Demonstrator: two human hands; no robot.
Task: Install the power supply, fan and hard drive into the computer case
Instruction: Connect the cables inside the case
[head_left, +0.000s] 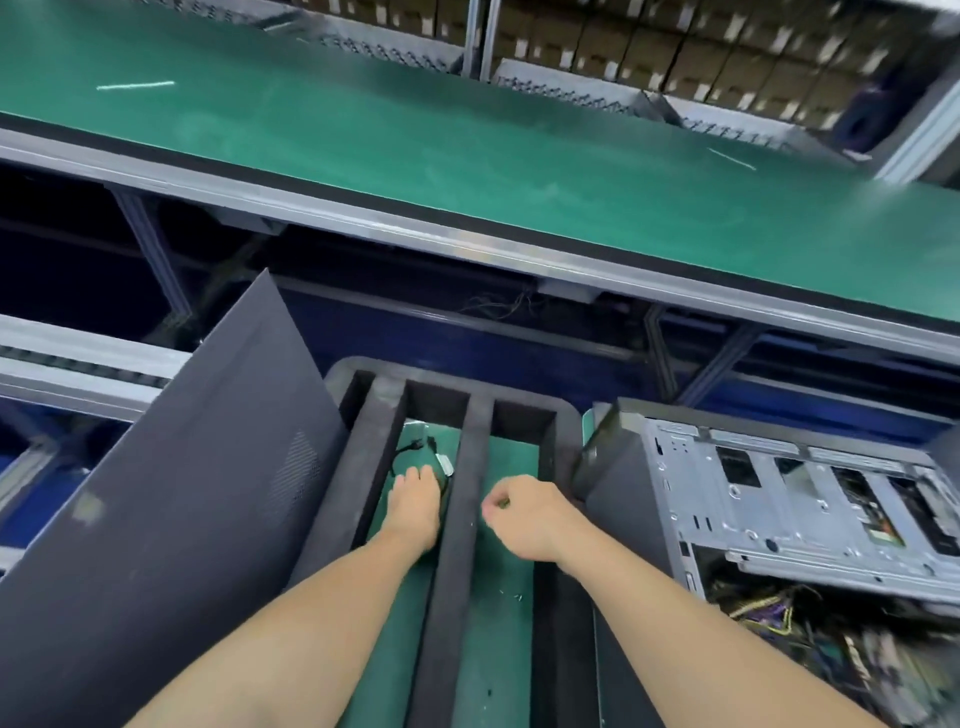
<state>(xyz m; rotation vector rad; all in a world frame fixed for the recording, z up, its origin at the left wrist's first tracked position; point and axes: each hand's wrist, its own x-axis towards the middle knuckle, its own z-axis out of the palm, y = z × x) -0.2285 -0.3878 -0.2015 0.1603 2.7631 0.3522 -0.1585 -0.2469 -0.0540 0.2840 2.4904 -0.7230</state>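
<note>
Black foam tray (462, 571) sits centre, its long compartments running away from the viewer, with green mat (493, 649) showing at the bottom of them.

Left grip (415, 501) reaches into the compartment left of the middle divider. Its fingertips lie on a black cable (409, 447) with small plugs, and a silvery tag (445, 463) lies just beside it. Cannot tell whether the fingers have closed round the cable or only touch it.

Right grip (524, 512) hovers over the next compartment to the right. It is clenched, thumb and forefinger pinching a small dark piece (503, 502) that is too small to identify.

Computer case (623, 483) lies on its side just right of the tray, open face up. A silver metal frame (805, 519) spans the opening, and a tangle of coloured wires (769, 618) shows at its near end.

Dark grey side panel (182, 493) stands tilted just left of the tray, with a perforated vent patch on its face.

Beyond, a long green conveyor belt (467, 156) crosses the view, with blurred cardboard boxes (675, 52) behind it.
</note>
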